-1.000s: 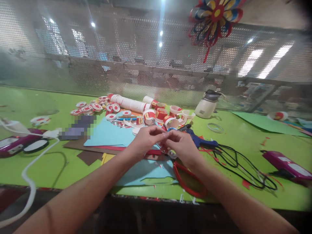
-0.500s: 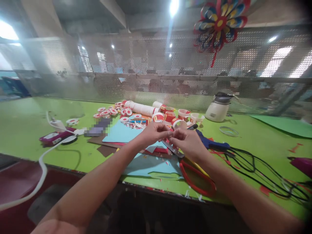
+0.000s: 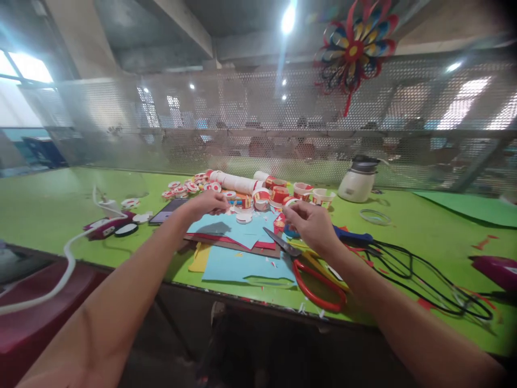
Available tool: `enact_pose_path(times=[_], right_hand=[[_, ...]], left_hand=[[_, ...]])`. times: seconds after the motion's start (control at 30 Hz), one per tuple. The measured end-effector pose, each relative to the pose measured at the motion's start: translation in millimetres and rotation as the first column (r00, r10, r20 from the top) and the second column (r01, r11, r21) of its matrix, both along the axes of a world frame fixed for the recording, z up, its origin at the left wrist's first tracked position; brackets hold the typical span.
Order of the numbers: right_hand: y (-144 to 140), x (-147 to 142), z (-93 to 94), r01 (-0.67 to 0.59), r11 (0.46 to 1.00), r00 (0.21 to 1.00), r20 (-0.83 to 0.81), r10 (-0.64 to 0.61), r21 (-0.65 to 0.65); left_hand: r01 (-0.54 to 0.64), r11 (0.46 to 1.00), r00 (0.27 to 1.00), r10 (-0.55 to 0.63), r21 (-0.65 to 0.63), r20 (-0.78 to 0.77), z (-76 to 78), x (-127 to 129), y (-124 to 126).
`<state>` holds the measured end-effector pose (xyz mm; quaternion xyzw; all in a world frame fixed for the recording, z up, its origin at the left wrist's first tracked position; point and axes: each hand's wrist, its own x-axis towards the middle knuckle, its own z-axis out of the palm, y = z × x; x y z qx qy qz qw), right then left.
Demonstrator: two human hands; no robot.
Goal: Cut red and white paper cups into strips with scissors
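My left hand (image 3: 209,203) hovers over the left part of the light blue paper (image 3: 218,226), its fingers pinched together. Anything between those fingertips is too small to make out. My right hand (image 3: 311,220) is closed in a pinch near the cut paper cups. A small red and white piece (image 3: 279,222) shows just beside its fingertips; I cannot tell whether they grip it. Below that hand lie large scissors (image 3: 319,299) with red handles, blades pointing up-left across the paper. A white disc (image 3: 244,217) rests on the blue sheet between my hands.
Red-and-white discs (image 3: 177,189), a long white roll (image 3: 236,182) and cut paper cups (image 3: 302,190) lie along the back. A blue-handled tool (image 3: 355,236) with black cords is at right. A white jug (image 3: 357,180), a phone (image 3: 165,213) and a power strip (image 3: 105,226) stand around.
My hands have come apart: the left has moved left, away from the right. The scissors and the white disc are now more exposed. The view has shifted slightly.
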<state>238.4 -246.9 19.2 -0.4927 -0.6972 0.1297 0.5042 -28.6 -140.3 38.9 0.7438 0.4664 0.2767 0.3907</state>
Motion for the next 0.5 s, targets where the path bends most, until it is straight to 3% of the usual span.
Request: enact_pose_path(times=[0.17,0.5], right_hand=[[-6,-4,0.7,0.012,0.999,0.996,0.083,-0.016,0.042],[-4,-8,-9.1,0.02,1.0,0.951,0.307,-0.015,-0.014]], left_hand=[[-0.135,0.99,0.974,0.125,-0.042,-0.191,-19.6,-29,-2],[-0.183,0.981,0.873,0.195,0.072,-0.448,-41.1,-28,14]])
